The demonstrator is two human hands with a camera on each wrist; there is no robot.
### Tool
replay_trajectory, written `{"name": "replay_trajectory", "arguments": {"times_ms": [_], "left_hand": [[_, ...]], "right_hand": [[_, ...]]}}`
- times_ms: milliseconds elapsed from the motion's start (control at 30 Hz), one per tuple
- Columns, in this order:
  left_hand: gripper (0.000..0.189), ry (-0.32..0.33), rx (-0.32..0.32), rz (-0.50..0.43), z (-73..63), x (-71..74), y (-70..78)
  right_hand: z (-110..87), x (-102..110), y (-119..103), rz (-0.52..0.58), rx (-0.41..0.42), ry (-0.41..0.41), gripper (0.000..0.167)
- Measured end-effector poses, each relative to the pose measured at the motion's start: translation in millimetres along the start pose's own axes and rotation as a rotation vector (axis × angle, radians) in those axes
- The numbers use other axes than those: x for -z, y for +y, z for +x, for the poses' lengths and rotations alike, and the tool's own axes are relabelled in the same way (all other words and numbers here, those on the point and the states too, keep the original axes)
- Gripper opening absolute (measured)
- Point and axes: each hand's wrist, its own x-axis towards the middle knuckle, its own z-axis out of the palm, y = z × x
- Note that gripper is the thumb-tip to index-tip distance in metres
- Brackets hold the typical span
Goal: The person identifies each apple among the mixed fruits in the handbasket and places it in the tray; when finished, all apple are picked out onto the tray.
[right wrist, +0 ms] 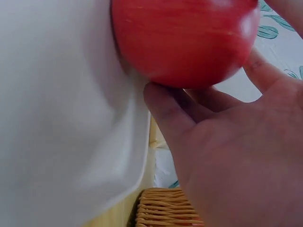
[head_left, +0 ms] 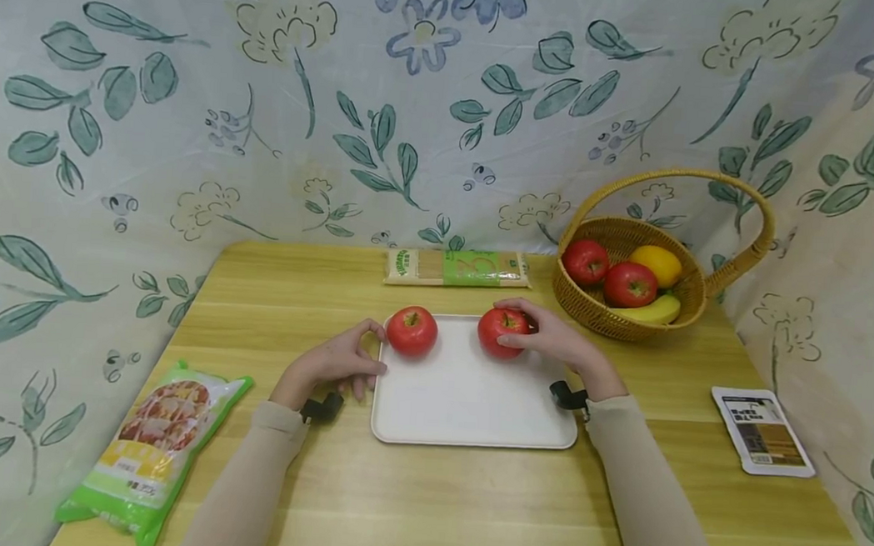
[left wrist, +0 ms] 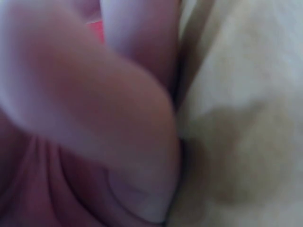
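A white rectangular tray (head_left: 474, 405) lies on the wooden table with two red apples at its far side. My right hand (head_left: 553, 334) grips the right apple (head_left: 495, 333), thumb at the near side and fingers round the back. In the right wrist view that apple (right wrist: 184, 42) sits low over the tray surface (right wrist: 61, 118), fingertips under its lower curve. At the tray's left edge, my left hand (head_left: 337, 359) holds the rim with bent fingers and thumb, close beside the left apple (head_left: 412, 332). Blurred curled fingers (left wrist: 94, 90) fill much of the left wrist view.
Behind the tray lies a flat noodle-like packet (head_left: 456, 267). A wicker basket (head_left: 592, 312) with apples, a banana and a yellow fruit stands at the back right. A green-edged food bag (head_left: 159, 448) lies front left, a small white packet (head_left: 761, 431) at right. Floral cloth hangs behind.
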Motion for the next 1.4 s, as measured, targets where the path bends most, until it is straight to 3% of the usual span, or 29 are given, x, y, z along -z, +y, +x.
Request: {"name": "replay_trajectory", "arguments": {"times_ms": [267,367,500,600,767,1033,1400], "left_hand": [[0.059,-0.005,-0.013,0.007,1.3,0.6,-3.8],[0.058,-0.005,-0.021,0.013,0.9,0.8,-4.4],[0.057,-0.007,-0.023,0.01,0.2,1.2,-4.9],[0.058,-0.006,-0.017,0.003,0.2,1.4,-5.2],[0.057,-0.002,-0.012,0.015,1.5,0.9,-4.9],[0.057,0.006,-0.006,0.018,2.3,0.5,-4.6],[0.058,-0.004,-0.006,0.004,1.8,-0.4,-4.6]], "right_hand": [[-15.7,19.5,-8.9,0.019,0.096,0.043,0.07],[-28.1,36.7,-14.2,0.024,0.128,0.141,0.066],[-46.5,65.1,-14.7,0.074,0.142,0.363,0.063],[-57.6,84.8,-6.4,0.071,0.105,0.502,0.067],[-68.9,110.9,14.4,0.002,-0.005,0.609,0.078],[-61.2,140.2,39.3,-0.102,-0.087,0.59,0.083],[-52.9,148.3,50.6,-0.255,-0.14,0.482,0.08]]}}
